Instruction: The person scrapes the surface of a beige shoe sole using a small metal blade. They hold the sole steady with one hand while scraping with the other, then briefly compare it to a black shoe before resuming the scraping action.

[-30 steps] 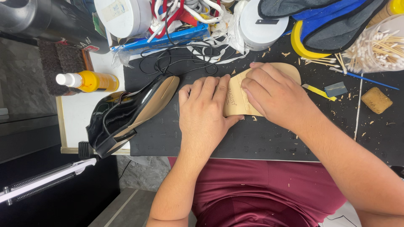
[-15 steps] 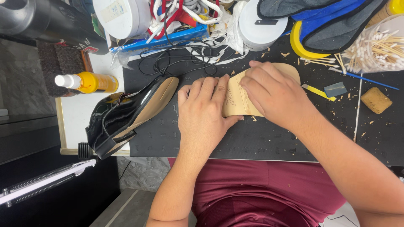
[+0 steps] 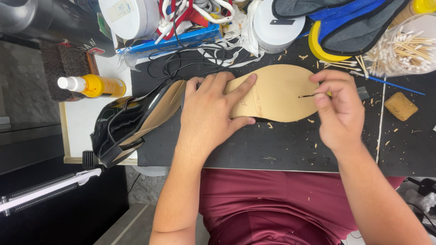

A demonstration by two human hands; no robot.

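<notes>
Now the right hand point(image 3: 341, 113) has lifted off the tan sole point(image 3: 277, 93) and pinches a thin stick point(image 3: 308, 95), tip on it; earlier it lay flat there. Left hand point(image 3: 211, 113) stays spread, open, pressing the sole's middle, so gluing or marking looks underway. Sole sits mid black mat point(image 3: 272, 149), shoe point(image 3: 131, 120) at the mat's left edge. Cluttered bench, yellow bottle point(image 3: 93, 85), cotton swabs point(image 3: 402, 52) far right corner.
</notes>
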